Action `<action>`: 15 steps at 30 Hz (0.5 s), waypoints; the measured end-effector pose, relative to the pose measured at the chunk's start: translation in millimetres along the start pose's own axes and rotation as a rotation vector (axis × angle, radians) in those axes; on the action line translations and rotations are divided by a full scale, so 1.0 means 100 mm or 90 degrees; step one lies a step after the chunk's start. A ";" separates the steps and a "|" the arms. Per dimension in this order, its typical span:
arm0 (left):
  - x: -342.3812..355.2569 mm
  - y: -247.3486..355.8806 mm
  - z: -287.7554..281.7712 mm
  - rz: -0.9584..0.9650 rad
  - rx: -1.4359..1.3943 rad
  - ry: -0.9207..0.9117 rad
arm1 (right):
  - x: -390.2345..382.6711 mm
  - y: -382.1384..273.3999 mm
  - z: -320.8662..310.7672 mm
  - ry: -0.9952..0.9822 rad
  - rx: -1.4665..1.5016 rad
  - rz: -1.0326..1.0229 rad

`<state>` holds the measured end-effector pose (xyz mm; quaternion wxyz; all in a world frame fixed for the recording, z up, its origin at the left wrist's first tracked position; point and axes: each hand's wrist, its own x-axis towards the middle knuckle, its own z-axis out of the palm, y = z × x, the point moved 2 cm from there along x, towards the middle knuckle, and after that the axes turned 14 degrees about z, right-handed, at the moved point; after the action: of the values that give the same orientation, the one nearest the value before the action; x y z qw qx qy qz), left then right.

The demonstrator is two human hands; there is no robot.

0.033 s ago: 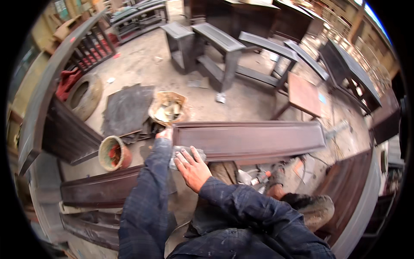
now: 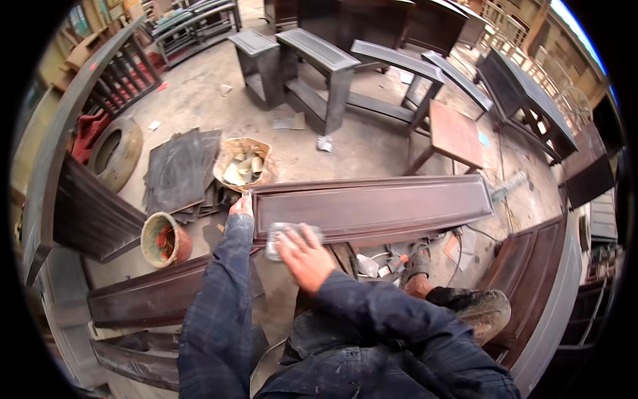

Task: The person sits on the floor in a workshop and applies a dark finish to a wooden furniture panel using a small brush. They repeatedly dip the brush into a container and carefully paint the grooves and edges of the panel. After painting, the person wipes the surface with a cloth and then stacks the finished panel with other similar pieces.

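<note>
My left hand (image 2: 240,205) grips the left end of a long dark-brown panel (image 2: 372,206) with a raised moulded border, which lies crosswise in front of me. My right hand (image 2: 304,256) holds a pale, crumpled pad (image 2: 274,241) against the panel's near edge, toward its left end, with fingers over it; the pad is partly hidden under them. Below the panel, some small tools and cables (image 2: 395,263) lie on the floor by my foot.
A bucket (image 2: 167,241), a basket of scraps (image 2: 242,166), dark sheets (image 2: 174,173) and a tyre (image 2: 114,154) are around the panel's left. A stool (image 2: 452,133) and dark furniture pieces (image 2: 319,56) stand beyond. More panels (image 2: 146,292) lie on both sides of me.
The view has shifted, so the surroundings sit higher and further left. My right hand and pad have moved slightly rightward along the panel; my left hand still grips its end.
</note>
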<state>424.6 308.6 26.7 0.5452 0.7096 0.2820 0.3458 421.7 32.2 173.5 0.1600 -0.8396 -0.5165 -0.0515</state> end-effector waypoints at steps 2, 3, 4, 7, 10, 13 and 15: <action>-0.09 -0.04 0.17 0.025 0.244 -0.025 | -0.44 0.63 -0.33 -0.068 -0.028 0.116; -0.15 0.22 0.30 0.029 0.256 -0.048 | -0.75 1.07 -0.41 -0.059 -0.048 0.185; -0.19 0.39 0.34 0.029 0.278 -0.061 | -1.16 1.52 -0.48 -0.039 -0.079 0.260; -0.21 0.54 0.31 0.085 0.296 -0.056 | -1.96 2.32 -0.87 0.081 -0.171 0.475; -0.24 0.63 0.39 0.166 0.304 -0.015 | -1.91 2.18 -0.64 0.118 -0.132 0.493; -0.21 0.53 0.24 0.222 0.362 0.000 | -0.90 0.97 -0.01 0.092 0.074 0.318; -0.14 0.40 0.26 0.262 0.427 -0.026 | -0.43 0.30 0.32 0.077 0.166 0.195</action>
<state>438.0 272.4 58.7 0.2078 0.8968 0.2203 0.3226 426.2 -6.6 126.4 0.3036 -0.8759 -0.3749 -0.0098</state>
